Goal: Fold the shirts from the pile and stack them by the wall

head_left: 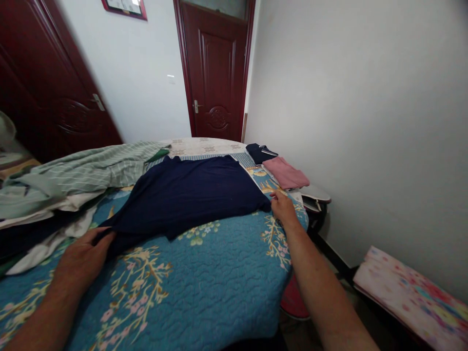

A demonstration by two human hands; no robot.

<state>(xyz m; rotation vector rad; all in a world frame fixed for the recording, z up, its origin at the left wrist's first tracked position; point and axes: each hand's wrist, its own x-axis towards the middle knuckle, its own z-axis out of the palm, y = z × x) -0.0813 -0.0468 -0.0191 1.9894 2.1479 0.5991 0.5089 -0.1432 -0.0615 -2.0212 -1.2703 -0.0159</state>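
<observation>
At the far left a loose heap of clothes lies on the table, a green striped piece on top, with white, dark and green cloth showing under it; just right of the heap's near part, the left hand holds the near left end of a dark blue garment, its thumb and fingers pinching the fabric; the garment lies spread and mostly flat across the middle of the table, on a blue quilted cover with flowers and branches, its near edge uneven and a few soft creases in it; beyond it, a pale patterned cloth covers the far part of the table; the right hand is at the garment's near right corner, its fingers curled with thumb and forefinger close together, though whether they pinch the fabric I cannot tell; beyond the right hand, a folded dark garment with white stripes lies beside a folded pink garment, near the table's right edge; farther right and lower stands a pink flowered box, well apart from the table.
</observation>
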